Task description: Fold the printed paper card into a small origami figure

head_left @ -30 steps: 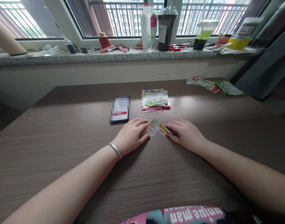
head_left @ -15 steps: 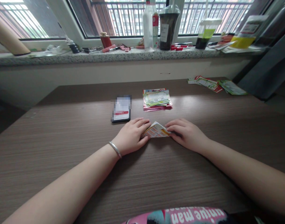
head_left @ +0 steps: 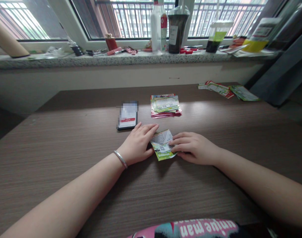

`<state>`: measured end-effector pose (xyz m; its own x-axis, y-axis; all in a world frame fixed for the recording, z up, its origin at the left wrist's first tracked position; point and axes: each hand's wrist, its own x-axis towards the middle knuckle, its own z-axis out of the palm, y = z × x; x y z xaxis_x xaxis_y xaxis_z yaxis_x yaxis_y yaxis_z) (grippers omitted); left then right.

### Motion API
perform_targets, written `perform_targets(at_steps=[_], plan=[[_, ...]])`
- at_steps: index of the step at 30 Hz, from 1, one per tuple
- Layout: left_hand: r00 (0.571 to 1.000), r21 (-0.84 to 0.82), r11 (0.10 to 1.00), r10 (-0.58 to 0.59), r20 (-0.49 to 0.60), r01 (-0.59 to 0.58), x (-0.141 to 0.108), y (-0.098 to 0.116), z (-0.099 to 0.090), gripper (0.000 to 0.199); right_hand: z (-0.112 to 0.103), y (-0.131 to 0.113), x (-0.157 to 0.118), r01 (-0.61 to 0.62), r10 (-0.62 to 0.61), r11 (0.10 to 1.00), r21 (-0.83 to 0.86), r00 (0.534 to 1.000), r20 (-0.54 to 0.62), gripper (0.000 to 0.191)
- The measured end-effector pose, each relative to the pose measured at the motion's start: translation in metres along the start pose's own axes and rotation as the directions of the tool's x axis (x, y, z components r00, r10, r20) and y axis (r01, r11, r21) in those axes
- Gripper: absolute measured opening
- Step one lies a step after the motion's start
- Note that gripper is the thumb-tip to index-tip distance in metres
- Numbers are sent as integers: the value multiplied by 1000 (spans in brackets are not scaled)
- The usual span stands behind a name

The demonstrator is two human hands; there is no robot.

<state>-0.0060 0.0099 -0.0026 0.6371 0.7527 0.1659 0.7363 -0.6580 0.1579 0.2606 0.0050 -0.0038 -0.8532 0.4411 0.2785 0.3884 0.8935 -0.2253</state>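
A creased paper leaflet (head_left: 162,152), white with print at the top and green and yellow below, lies between my hands, partly raised off the table. My left hand (head_left: 138,143) grips its left edge between thumb and fingers, with a silver bangle at the wrist. At the right edge my right hand (head_left: 191,148) has its fingers over the paper and its thumb beneath. Just beyond sits a stack of colourful leaflets (head_left: 165,105). A phone (head_left: 128,115) with a lit screen rests behind my left hand.
More leaflets (head_left: 245,93) are spread at the table's back right corner. On the granite windowsill (head_left: 131,60) stand a clear bottle (head_left: 156,31), a dark drink cup (head_left: 175,33), a green drink cup (head_left: 216,36), pens and a red flask (head_left: 111,43).
The leaflet, folded to a peak before, has opened out toward me and now shows a green and yellow part. My right hand has shifted slightly left and nearer to me.
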Motion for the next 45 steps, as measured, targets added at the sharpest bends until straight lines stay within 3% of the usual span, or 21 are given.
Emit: perform_targets(at_steps=[3,7,10,17,23,28,37,45], plan=[[997,-4,998,63,-41,-64,0,0,-2,64,0,0,1,-14,14,1000,-20,1000,3,25],[970,37,971,237,-53,-235,0,6,-7,43,-1,1,1,-35,37,993,-111,999,15,29],[959,62,959,279,-38,-277,1,13,-8,38,-3,1,1,-78,83,982,-172,996,22,35],[974,93,971,225,-38,-220,2,12,-3,31,-1,4,-1,-128,124,982,-141,992,-36,36],[984,81,981,178,-23,-176,2,10,-2,38,2,13,-5,-168,169,985,-31,985,24,36],[986,50,985,165,-20,-163,3,9,0,36,2,15,-4,-157,157,988,0,987,-19,34],[981,40,981,192,-12,-191,4,3,0,45,1,13,-3,-115,112,988,-100,993,-34,25],[985,14,985,170,-29,-169,4,6,-2,31,1,10,-5,-263,261,965,-10,962,-79,18]])
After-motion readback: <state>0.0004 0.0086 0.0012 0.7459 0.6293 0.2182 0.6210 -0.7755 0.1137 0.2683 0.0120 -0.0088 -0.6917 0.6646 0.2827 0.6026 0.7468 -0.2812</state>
